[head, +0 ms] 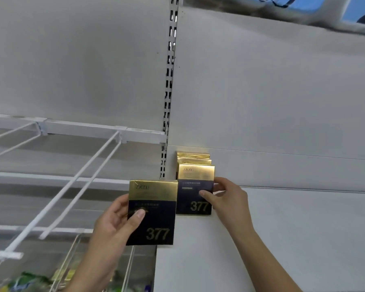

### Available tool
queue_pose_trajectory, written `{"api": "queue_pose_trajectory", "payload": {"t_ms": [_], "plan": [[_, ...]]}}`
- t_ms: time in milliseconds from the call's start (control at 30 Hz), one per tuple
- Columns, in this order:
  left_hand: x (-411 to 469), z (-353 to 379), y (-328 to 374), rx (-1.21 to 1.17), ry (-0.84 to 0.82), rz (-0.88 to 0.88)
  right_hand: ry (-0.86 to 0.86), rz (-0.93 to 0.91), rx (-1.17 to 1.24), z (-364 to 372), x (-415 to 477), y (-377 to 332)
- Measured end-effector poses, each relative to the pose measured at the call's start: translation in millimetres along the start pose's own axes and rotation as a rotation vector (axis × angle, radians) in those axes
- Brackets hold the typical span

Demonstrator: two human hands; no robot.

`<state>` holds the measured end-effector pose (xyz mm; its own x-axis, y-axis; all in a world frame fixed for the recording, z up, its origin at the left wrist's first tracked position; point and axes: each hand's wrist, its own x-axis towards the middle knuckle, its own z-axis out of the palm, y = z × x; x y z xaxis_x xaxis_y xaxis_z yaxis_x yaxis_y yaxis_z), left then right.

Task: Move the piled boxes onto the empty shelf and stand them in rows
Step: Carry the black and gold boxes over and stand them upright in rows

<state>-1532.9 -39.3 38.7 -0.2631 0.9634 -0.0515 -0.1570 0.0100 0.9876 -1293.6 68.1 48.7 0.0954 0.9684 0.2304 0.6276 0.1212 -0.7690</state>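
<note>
The left hand pinches the near box by its left edge: the thumb lies flat across the dark front face and the other fingers curl round behind it, out of sight. The right hand grips the front box of a row on the shelf, with the thumb pressed on the front face and the fingers hooked round the right edge. Both boxes stand upright with their long axis vertical, the gold band on top, the number 377 low down and the printed face turned toward the camera. The near box hangs just left of the row, over the shelf's front left corner; whether its bottom edge touches the shelf cannot be told. Two more boxes stand close behind the front box, only their gold tops showing, and the rearmost is near the back panel. The row sits in the shelf's left rear corner, just beside the slotted post. To the left, white wire pegs jut forward from a rail, and below them are clear bins holding blurred packets.
</note>
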Motion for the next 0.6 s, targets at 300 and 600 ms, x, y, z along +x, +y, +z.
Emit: {"api": "queue_pose_trajectory", "payload": {"t_ms": [300,600], "plan": [[11,6,1,-0.042,-0.051,0.004,0.123,0.015,0.132,-14,-32,-21],[8,47,4,-0.026,-0.132,0.001,-0.19,-0.031,0.451,-17,-57,-28]]}}
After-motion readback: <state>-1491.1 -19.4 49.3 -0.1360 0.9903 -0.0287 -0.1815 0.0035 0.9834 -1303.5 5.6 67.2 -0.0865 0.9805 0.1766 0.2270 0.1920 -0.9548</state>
